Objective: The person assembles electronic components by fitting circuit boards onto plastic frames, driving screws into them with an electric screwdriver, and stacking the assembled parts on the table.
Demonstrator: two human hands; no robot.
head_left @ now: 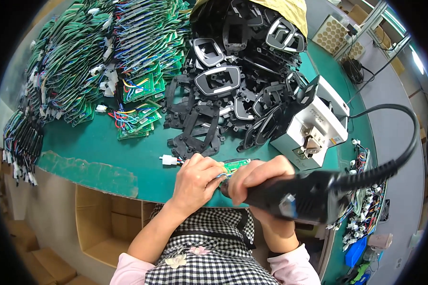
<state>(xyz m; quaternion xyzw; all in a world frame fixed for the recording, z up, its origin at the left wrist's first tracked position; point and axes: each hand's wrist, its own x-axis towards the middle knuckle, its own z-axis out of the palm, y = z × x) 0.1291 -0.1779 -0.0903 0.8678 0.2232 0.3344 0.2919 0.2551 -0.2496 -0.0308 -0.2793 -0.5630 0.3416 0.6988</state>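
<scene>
My left hand (195,183) pinches a small green circuit board (236,165) with thin coloured wires, held at the near edge of the green table (104,152). A white plug (168,160) on those wires lies just left of the hand. My right hand (257,176) grips a black electric screwdriver (304,194), its tip pointing at the board between the hands; the tip itself is hidden. The tool's thick black cable (394,137) loops up and away to the right.
A heap of black plastic frames (233,85) fills the table's middle and back. Green wired circuit boards (109,57) are piled at the left. A white box-shaped device (314,128) stands right of the frames. Loose wire harnesses (361,213) and open cardboard boxes (104,228) lie lower down.
</scene>
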